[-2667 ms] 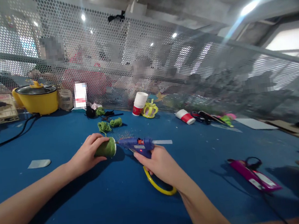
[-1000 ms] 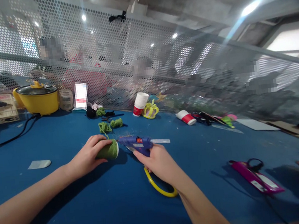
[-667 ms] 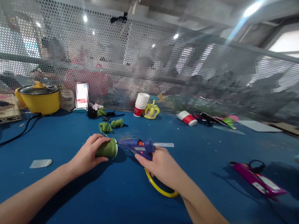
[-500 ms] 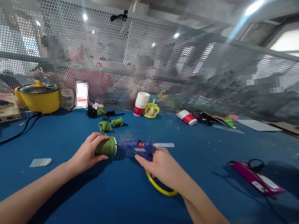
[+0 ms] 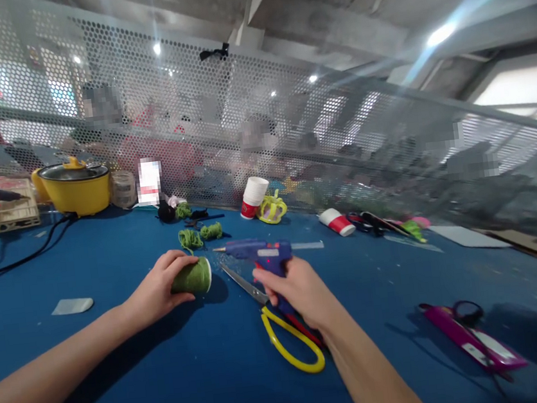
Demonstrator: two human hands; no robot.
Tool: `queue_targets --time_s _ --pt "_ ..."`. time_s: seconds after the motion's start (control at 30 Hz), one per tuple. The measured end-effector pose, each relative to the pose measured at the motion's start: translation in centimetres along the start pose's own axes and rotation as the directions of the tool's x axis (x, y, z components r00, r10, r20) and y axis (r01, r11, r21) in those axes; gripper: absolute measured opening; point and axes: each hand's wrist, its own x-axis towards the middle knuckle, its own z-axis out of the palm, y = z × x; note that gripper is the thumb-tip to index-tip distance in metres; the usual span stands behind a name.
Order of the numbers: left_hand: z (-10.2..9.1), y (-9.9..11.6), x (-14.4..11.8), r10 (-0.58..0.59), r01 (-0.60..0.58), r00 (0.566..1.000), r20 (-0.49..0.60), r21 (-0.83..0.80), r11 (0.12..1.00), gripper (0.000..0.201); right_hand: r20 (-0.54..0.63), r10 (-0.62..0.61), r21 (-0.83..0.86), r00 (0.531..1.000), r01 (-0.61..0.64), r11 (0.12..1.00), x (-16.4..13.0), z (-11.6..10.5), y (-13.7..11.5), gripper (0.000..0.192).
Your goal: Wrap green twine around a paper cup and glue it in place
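Glue gun lifted off green cup, scissors uncovered

The green yarn-wrapped cup lies on its side on the blue table, near its middle, open rim facing right. The blue glue gun is held just above the surface, nozzle pointing left, apart from the cup.

Blue-topped table. Perforated metal screen along its far edge. Grey concrete ceiling overhead; bright lights glare through from upper right.
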Motion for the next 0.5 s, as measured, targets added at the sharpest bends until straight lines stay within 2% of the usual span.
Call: queue_targets --time_s 0.07,0.13,0.27,0.4,0.5 --pt "0.1 -0.1 -0.1 0.0 0.001 1.0 -0.006 0.021 1.0 0.049 -0.071 -0.027 0.027 0.997 0.029 0.999 1.9 -0.8 0.9 0.028" --pt "0.2 -0.2 -0.1 0.005 -0.005 1.0 -0.01 0.042 0.999 0.051 -0.159 0.02 -0.021 0.987 -0.023 1.0 4.0 -1.3 2.0 0.031" --pt "0.4 -0.2 -0.1 0.056 -0.055 0.998 -0.003 0.076 0.996 0.054 -0.157 0.132 -0.117 0.979 -0.152 0.982 7.1 -1.0 4.4 0.036" --pt "0.3 -0.1 -0.2 0.084 -0.086 0.996 0.021 0.094 0.992 0.056 -0.212 0.142 -0.235 0.967 -0.191 0.953 8.5 -0.2 5.9 0.037" --pt "0.2 0.1 -0.3 0.089 -0.093 0.995 0.035 0.108 0.99 0.057 -0.268 0.07 -0.333 0.961 -0.161 0.929 8.5 0.0 5.4 0.029"
